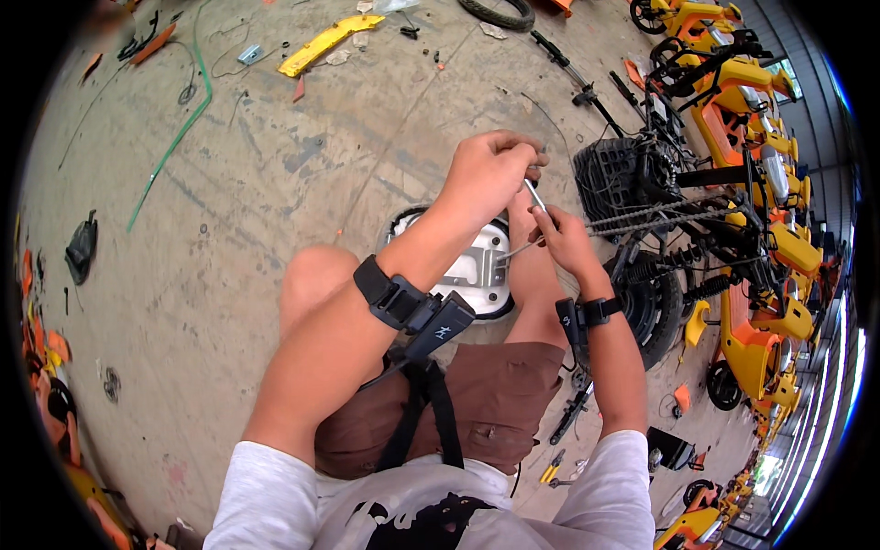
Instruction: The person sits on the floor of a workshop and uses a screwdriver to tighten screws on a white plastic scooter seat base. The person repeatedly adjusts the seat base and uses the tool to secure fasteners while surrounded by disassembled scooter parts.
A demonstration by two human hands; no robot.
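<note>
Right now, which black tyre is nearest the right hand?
The large tyre below and right of the right hand, by the black frame; the loose tyre at the top edge and those on yellow scooters are farther.

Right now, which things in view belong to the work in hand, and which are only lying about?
Seemingly in the work:
metal rod, held between the left hand and right hand
white panel with metal bracket, between the legs

Apparently just lying about:
yellow curved piece
green strip
black tyre
</note>
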